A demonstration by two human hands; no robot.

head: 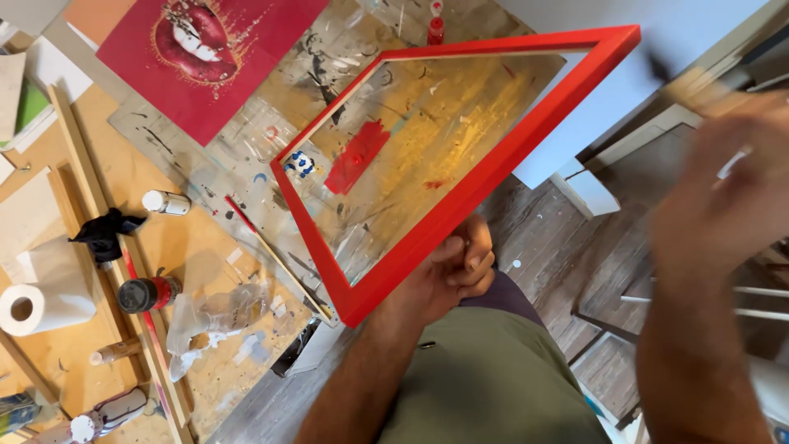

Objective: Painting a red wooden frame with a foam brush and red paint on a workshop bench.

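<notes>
A person's left hand (457,267) is gripping the lower edge of a red picture frame (460,193), fingers curled tight around the painted wood, tilting it above a paint-spattered board (411,123). The right hand (723,197), at three o'clock, is blurring past with a brush (694,86); its grip cannot be made out. At nine o'clock, a paper roll (37,304) and a dark-capped jar (146,293) are sitting on the workbench.
</notes>
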